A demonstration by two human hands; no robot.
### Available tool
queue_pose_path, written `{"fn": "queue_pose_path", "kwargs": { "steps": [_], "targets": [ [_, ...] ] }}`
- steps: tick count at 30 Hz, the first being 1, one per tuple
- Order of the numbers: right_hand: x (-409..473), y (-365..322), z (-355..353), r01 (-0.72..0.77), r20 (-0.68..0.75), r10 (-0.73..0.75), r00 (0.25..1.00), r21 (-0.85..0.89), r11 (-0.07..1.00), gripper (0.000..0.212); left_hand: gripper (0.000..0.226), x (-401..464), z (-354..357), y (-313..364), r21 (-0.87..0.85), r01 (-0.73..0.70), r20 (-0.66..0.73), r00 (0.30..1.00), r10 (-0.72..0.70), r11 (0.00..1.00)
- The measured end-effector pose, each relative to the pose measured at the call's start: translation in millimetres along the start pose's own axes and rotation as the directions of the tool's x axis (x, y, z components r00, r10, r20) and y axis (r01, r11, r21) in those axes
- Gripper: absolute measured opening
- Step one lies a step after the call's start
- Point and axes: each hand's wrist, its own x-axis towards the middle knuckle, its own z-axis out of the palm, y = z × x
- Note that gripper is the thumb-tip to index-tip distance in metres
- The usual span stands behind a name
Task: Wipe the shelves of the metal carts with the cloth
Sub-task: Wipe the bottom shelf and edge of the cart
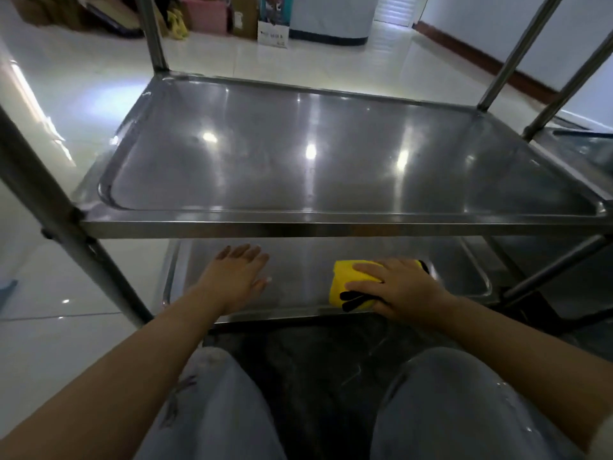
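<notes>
Head view, cart: a metal cart [331, 227] of shiny steel stands on a pale tiled floor [83, 94], with round uprights at its corners.
Head view, middle shelf: the middle shelf [331, 154] is a shallow tray with a raised rim, and ceiling lights glint on its surface.
Head view, bottom shelf: the bottom shelf [298, 260] lies below it, partly hidden under the middle shelf's front edge; both hands reach onto it.
Head view, cloth: the yellow cloth [351, 280] with black markings lies folded on the bottom shelf, toward its front right corner and close to the front rim.
Head view, right hand: the right hand [398, 287] lies palm down on top of the cloth, fingers laid over its upper face and the thumb against its near side, pressing it onto the shelf.
Head view, left hand: the left hand [238, 277] rests flat on the bottom shelf toward the front left corner, fingers straight and slightly spread, holding nothing, well apart from the cloth.
Head view, person: knees in light jeans [464, 410] show at the lower edge, in front of the cart.
Head view, surroundings: a second steel cart [590, 151] stands just beside the first on the right; cardboard boxes [245, 14] and a pink box [202, 11] sit on the floor beyond.
</notes>
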Motion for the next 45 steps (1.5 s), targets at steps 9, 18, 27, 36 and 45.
{"fn": "queue_pose_path", "kwargs": {
  "steps": [9, 18, 27, 36, 45],
  "targets": [
    [32.2, 37.6, 57.9, -0.076, 0.124, 0.066, 0.990, 0.081, 0.994, 0.057, 0.070, 48.9, 57.6, 13.7, -0.132, 0.096, 0.165, 0.983, -0.074, 0.987],
    [51.8, 43.8, 141.6, -0.078, -0.103, 0.122, 0.987, 0.357, 0.931, 0.052, 0.079, 62.0, 135.6, 66.8, -0.202, 0.371, 0.158, 0.926, -0.343, 0.907],
    [69.9, 29.3, 194.2, -0.070, -0.030, 0.088, 0.996, 0.374, 0.925, 0.064, 0.082, 51.4, 148.6, 60.6, -0.179, 0.392, 0.110, 0.920, -0.377, 0.902],
    [60.3, 65.0, 210.0, -0.523, 0.048, 0.532, 0.845, 0.278, 0.805, 0.064, 0.118, 52.4, 146.0, 51.7, -0.130, 0.502, 0.159, 0.862, -0.482, 0.855],
    [147.5, -57.4, 183.3, -0.590, 0.002, 0.624, 0.782, 0.330, 0.737, 0.057, 0.122, 16.2, 136.2, 6.5, -0.170, 0.382, 0.092, 0.924, -0.371, 0.909]
  ]
}}
